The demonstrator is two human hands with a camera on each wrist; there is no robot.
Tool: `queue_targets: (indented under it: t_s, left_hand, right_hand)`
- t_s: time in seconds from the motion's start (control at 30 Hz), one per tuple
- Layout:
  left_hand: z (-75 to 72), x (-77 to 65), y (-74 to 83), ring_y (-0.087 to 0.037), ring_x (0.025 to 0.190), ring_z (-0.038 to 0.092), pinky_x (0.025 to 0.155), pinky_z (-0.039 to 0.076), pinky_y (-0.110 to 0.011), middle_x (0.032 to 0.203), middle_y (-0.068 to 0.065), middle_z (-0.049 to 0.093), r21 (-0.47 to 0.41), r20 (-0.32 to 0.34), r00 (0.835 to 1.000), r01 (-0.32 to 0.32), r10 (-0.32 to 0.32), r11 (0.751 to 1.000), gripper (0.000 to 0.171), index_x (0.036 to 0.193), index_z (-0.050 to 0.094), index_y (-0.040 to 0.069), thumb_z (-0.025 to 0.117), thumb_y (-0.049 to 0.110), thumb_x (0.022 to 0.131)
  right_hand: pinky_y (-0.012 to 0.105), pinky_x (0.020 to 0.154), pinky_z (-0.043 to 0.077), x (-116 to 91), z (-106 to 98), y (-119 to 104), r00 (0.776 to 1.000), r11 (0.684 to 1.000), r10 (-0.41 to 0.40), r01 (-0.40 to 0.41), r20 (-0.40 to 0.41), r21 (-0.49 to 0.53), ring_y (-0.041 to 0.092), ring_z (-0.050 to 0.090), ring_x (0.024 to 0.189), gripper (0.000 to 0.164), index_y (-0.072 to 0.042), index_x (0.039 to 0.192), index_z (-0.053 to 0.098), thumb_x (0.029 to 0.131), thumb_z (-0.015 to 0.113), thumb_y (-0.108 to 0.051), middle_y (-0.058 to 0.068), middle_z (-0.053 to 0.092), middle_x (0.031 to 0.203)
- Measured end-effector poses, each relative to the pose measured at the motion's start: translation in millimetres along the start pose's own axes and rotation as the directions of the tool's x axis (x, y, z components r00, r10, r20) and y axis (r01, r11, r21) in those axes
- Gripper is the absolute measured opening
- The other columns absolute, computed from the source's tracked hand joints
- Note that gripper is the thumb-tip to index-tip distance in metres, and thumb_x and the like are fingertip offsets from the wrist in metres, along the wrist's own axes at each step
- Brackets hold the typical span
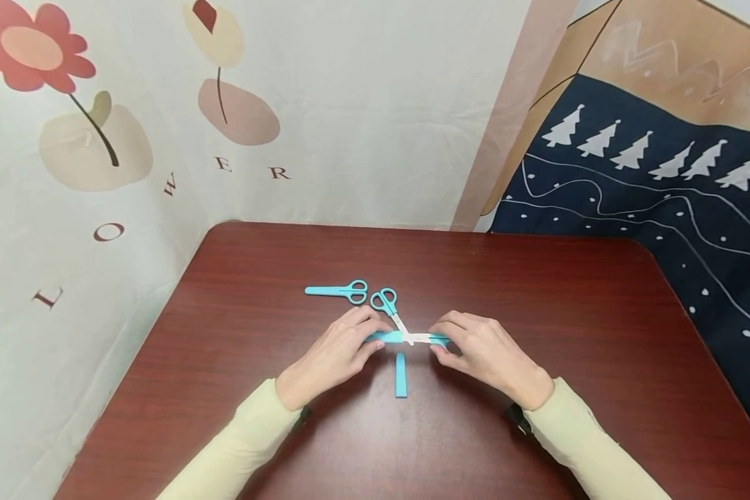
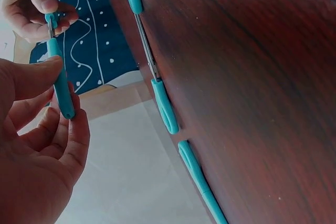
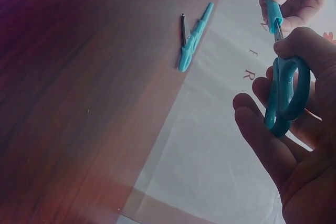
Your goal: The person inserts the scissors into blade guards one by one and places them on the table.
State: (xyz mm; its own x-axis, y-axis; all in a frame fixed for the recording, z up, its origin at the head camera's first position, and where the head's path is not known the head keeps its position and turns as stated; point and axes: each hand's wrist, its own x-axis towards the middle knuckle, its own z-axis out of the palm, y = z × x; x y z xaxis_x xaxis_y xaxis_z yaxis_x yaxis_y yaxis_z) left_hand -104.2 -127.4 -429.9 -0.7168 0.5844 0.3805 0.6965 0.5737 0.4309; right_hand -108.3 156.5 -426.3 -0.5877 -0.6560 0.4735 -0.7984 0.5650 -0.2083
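My left hand [image 1: 340, 340] pinches a teal scissors sheath [image 1: 385, 337] between thumb and fingers, its open end facing right. By the teal handles [image 3: 287, 90], my right hand [image 1: 481, 347] holds a pair of scissors [image 1: 420, 338]. The blades point left, and their tips are inside the mouth of the sheath in the right wrist view; the rest of the metal is bare. Both are raised off the table in the wrist views. A second, unsheathed pair of scissors [image 1: 384, 303] lies on the table just beyond the hands, and a loose teal sheath [image 1: 401, 376] lies nearer.
A third pair of scissors [image 1: 331, 291], its blades covered by a teal sheath, lies at the back left of the others. Everything is on a dark red-brown wooden table [image 1: 525, 278]. Printed cloths [image 1: 375, 139] hang behind the table's far edge.
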Motion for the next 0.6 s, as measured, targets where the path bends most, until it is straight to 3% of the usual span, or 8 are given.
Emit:
queue_targets:
  t_s: [0.6]
  left_hand:
    - [3.3, 5.3, 2.3, -0.018, 0.106, 0.061, 0.094, 0.052, -0.035, 0.108, 0.002, 0.065, 0.006, -0.012, 1.0, -0.024, 0.024, 1.0, 0.021, 0.106, 0.074, 0.01, 0.081, 0.002, 0.088]
  right_hand:
    - [0.025, 0.069, 0.058, 2.4, 4.8, -0.2, 1.0, 1.0, -0.008, 0.008, -0.029, 0.024, 0.008, 0.063, 0.078, 0.028, -0.007, 0.102, 0.072, 0.079, 0.088, -0.013, -0.001, 0.068, 0.095]
